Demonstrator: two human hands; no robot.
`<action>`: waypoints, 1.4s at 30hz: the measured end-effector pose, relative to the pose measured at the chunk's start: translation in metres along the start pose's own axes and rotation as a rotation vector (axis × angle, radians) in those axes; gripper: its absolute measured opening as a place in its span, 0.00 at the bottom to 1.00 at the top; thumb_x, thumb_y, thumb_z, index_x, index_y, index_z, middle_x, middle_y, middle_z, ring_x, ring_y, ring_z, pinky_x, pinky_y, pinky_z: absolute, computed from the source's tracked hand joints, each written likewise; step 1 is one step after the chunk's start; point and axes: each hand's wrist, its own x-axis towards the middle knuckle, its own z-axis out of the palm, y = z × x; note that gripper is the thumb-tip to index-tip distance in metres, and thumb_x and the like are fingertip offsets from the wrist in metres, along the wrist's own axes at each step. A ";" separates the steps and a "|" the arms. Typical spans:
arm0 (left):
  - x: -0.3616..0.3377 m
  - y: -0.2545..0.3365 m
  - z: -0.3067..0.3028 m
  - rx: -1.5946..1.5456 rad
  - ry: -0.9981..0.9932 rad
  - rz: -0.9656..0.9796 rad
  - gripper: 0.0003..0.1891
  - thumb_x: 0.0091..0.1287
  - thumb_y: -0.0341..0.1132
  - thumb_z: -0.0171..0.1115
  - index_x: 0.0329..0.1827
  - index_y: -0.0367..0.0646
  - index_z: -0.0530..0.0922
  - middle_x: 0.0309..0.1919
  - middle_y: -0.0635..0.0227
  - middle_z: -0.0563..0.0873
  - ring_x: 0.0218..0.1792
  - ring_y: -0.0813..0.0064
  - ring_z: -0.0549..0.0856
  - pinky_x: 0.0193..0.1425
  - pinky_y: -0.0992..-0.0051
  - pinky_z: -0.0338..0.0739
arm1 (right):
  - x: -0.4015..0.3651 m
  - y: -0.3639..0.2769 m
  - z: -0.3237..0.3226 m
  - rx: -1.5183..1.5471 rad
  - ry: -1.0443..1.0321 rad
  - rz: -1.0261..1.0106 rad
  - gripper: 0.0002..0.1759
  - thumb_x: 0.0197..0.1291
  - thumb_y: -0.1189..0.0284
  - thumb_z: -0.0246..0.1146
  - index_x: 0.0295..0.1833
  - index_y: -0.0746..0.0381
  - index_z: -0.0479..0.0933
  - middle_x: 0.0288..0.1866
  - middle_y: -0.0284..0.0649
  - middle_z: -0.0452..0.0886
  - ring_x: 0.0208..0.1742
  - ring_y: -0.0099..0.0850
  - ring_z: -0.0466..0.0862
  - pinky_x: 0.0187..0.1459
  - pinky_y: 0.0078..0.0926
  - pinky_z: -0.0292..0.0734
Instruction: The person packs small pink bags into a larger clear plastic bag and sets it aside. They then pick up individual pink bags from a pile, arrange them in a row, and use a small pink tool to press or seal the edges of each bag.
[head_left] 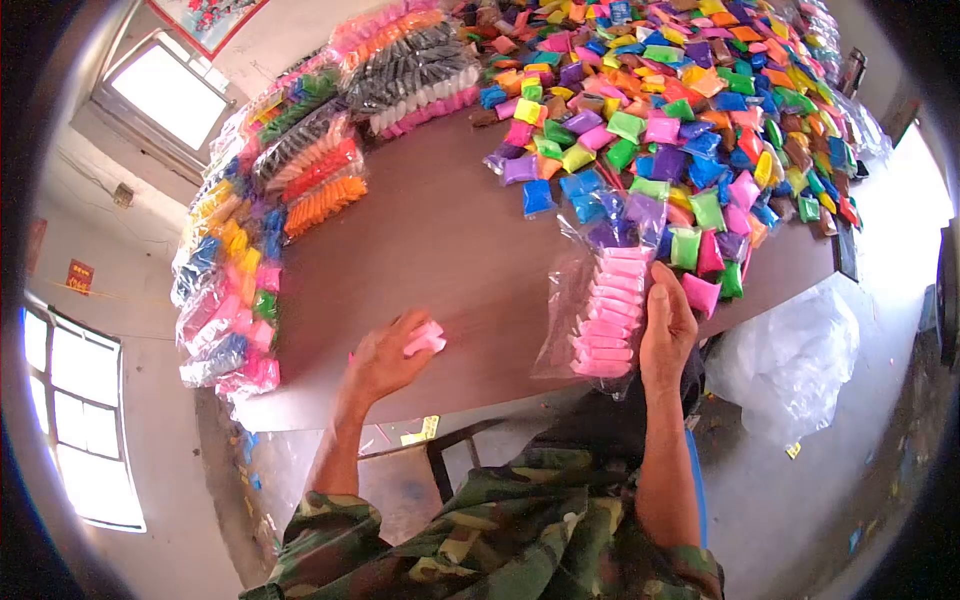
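Note:
A small pink packet point(426, 338) sticks out from the fingers of my left hand point(383, 358), which is closed around it just over the near part of the table. Further right, my right hand point(667, 335) grips the side of a clear plastic bag point(562, 335). Inside that bag, several pink packets point(610, 305) are stacked in a column. The bag is held upright near the table's front edge, beside the loose packets. Its upper opening is hard to make out against the colours behind it.
A big heap of loose coloured packets point(640, 120) covers the table's point(430, 220) right and back. Filled bags of sorted packets point(325, 190) line the left and back left. A large crumpled clear plastic sheet point(785, 350) hangs low beyond the right front edge.

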 end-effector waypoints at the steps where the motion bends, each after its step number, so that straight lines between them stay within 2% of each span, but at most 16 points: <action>1: 0.002 0.002 -0.004 -0.017 -0.022 0.033 0.15 0.72 0.38 0.76 0.58 0.46 0.85 0.50 0.48 0.92 0.52 0.44 0.92 0.53 0.56 0.87 | 0.000 -0.001 0.000 -0.001 -0.001 0.003 0.19 0.84 0.73 0.62 0.72 0.72 0.80 0.72 0.44 0.85 0.70 0.29 0.83 0.74 0.29 0.75; 3: 0.008 0.009 -0.013 -0.049 -0.062 0.095 0.16 0.72 0.38 0.77 0.60 0.46 0.87 0.50 0.48 0.92 0.51 0.45 0.93 0.53 0.58 0.87 | 0.002 -0.001 0.001 -0.001 -0.002 0.018 0.21 0.84 0.73 0.62 0.74 0.72 0.79 0.73 0.43 0.85 0.71 0.29 0.83 0.74 0.28 0.75; 7: 0.049 0.065 -0.012 -0.253 0.095 0.119 0.19 0.72 0.37 0.78 0.63 0.45 0.87 0.50 0.52 0.93 0.49 0.52 0.94 0.53 0.61 0.87 | 0.003 -0.005 0.005 -0.001 -0.009 0.058 0.23 0.84 0.73 0.61 0.77 0.72 0.77 0.74 0.43 0.84 0.73 0.30 0.81 0.76 0.29 0.73; 10: 0.104 0.105 0.015 -0.487 0.080 0.223 0.21 0.71 0.36 0.78 0.64 0.43 0.87 0.49 0.54 0.93 0.51 0.56 0.94 0.55 0.62 0.87 | 0.005 -0.006 0.007 -0.055 -0.014 0.029 0.24 0.84 0.73 0.60 0.78 0.71 0.75 0.76 0.44 0.82 0.75 0.32 0.81 0.78 0.31 0.71; 12: 0.145 0.124 0.042 -0.443 0.097 0.371 0.23 0.70 0.38 0.80 0.65 0.40 0.86 0.55 0.60 0.94 0.54 0.68 0.94 0.60 0.67 0.87 | 0.006 -0.008 0.008 -0.050 -0.010 0.040 0.24 0.84 0.74 0.60 0.78 0.72 0.75 0.75 0.45 0.83 0.75 0.33 0.81 0.79 0.31 0.71; 16: 0.195 0.142 0.089 -0.471 0.068 0.503 0.25 0.67 0.38 0.82 0.65 0.40 0.86 0.56 0.58 0.94 0.56 0.65 0.94 0.62 0.65 0.87 | 0.010 -0.005 0.009 -0.058 -0.025 0.017 0.23 0.84 0.74 0.59 0.78 0.70 0.75 0.78 0.46 0.79 0.78 0.35 0.78 0.81 0.34 0.68; 19: 0.206 0.147 0.098 -0.485 0.022 0.489 0.25 0.67 0.38 0.79 0.65 0.40 0.85 0.57 0.55 0.93 0.56 0.58 0.93 0.62 0.63 0.86 | 0.016 -0.006 0.008 -0.125 -0.048 -0.032 0.24 0.82 0.74 0.61 0.79 0.69 0.75 0.80 0.49 0.76 0.82 0.39 0.74 0.83 0.36 0.64; 22: 0.208 0.146 0.100 -0.580 -0.037 0.402 0.26 0.69 0.42 0.80 0.68 0.42 0.85 0.56 0.57 0.93 0.54 0.63 0.94 0.60 0.63 0.87 | 0.020 -0.005 0.011 -0.160 -0.044 -0.070 0.26 0.81 0.73 0.64 0.79 0.69 0.74 0.81 0.51 0.75 0.85 0.41 0.72 0.84 0.37 0.63; 25: 0.209 0.147 0.106 -0.695 -0.188 0.317 0.27 0.72 0.46 0.79 0.70 0.44 0.84 0.57 0.59 0.93 0.54 0.66 0.93 0.59 0.64 0.87 | 0.022 0.001 0.010 -0.204 -0.031 -0.046 0.27 0.80 0.73 0.65 0.80 0.68 0.74 0.81 0.52 0.75 0.85 0.42 0.72 0.84 0.38 0.63; 28: 0.210 0.146 0.121 -0.698 -0.133 0.357 0.27 0.73 0.47 0.78 0.69 0.43 0.85 0.59 0.60 0.93 0.56 0.65 0.93 0.59 0.64 0.87 | 0.019 0.001 0.014 -0.191 -0.001 -0.079 0.27 0.79 0.72 0.66 0.79 0.67 0.75 0.81 0.52 0.76 0.83 0.44 0.74 0.83 0.38 0.66; 31: 0.208 0.145 0.113 -0.622 -0.131 0.329 0.26 0.73 0.45 0.77 0.69 0.43 0.85 0.61 0.59 0.92 0.57 0.65 0.92 0.60 0.64 0.87 | 0.015 -0.003 0.013 -0.362 0.006 -0.177 0.26 0.79 0.71 0.67 0.78 0.68 0.77 0.79 0.53 0.78 0.81 0.45 0.77 0.82 0.38 0.69; 34: 0.209 0.137 0.107 -0.581 -0.086 0.434 0.22 0.75 0.40 0.77 0.68 0.43 0.86 0.61 0.64 0.93 0.58 0.76 0.90 0.61 0.69 0.89 | 0.013 -0.004 0.016 -0.309 0.043 -0.151 0.25 0.79 0.72 0.67 0.77 0.68 0.78 0.78 0.54 0.80 0.80 0.46 0.78 0.80 0.39 0.71; 37: 0.208 0.149 0.092 -0.521 -0.168 0.402 0.21 0.75 0.38 0.76 0.68 0.42 0.86 0.62 0.65 0.92 0.58 0.78 0.89 0.60 0.70 0.89 | 0.012 -0.007 0.014 -0.296 0.045 -0.162 0.25 0.79 0.73 0.66 0.76 0.69 0.78 0.78 0.54 0.80 0.80 0.45 0.78 0.80 0.39 0.71; 42: 0.214 0.153 0.099 -0.664 -0.234 0.358 0.17 0.75 0.34 0.75 0.63 0.40 0.87 0.63 0.67 0.91 0.59 0.81 0.87 0.63 0.73 0.87 | 0.011 -0.003 0.011 -0.203 0.064 -0.155 0.24 0.79 0.75 0.64 0.76 0.69 0.78 0.79 0.53 0.78 0.80 0.44 0.78 0.80 0.38 0.71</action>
